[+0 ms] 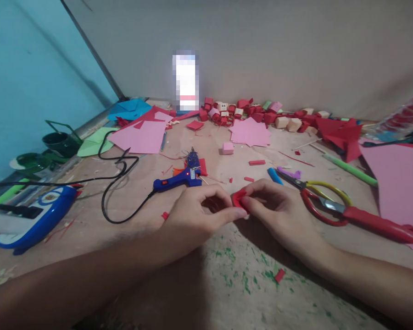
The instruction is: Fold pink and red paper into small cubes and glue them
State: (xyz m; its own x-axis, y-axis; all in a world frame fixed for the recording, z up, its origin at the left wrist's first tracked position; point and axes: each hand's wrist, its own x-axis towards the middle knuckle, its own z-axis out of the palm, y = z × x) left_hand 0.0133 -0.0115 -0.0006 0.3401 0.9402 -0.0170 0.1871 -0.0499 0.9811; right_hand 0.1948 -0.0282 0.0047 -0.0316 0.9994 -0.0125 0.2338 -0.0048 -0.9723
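Note:
A small folded piece of red paper point(239, 198) is pinched between the fingertips of both my hands, low over the table. My left hand point(206, 208) grips its left side, thumb and fingers closed. On the other side, my right hand point(271, 204) presses it with thumb and forefinger. The fingers hide much of its shape. Just beyond my left hand lies a blue glue gun point(179, 178) with a small red light lit. Scissors with yellow and red handles point(325, 199) lie right of my right hand, with a red-handled cutter point(378, 222) against them.
Many small paper cubes point(254, 112) line the back wall. Pink paper sheets point(141, 136) lie left, with more pink paper point(399, 183) at right. A black cord point(105, 201) loops to a blue-white power strip point(44, 217). A bright blurred screen point(186, 80) stands behind; a pink cube point(227, 148) sits mid-table.

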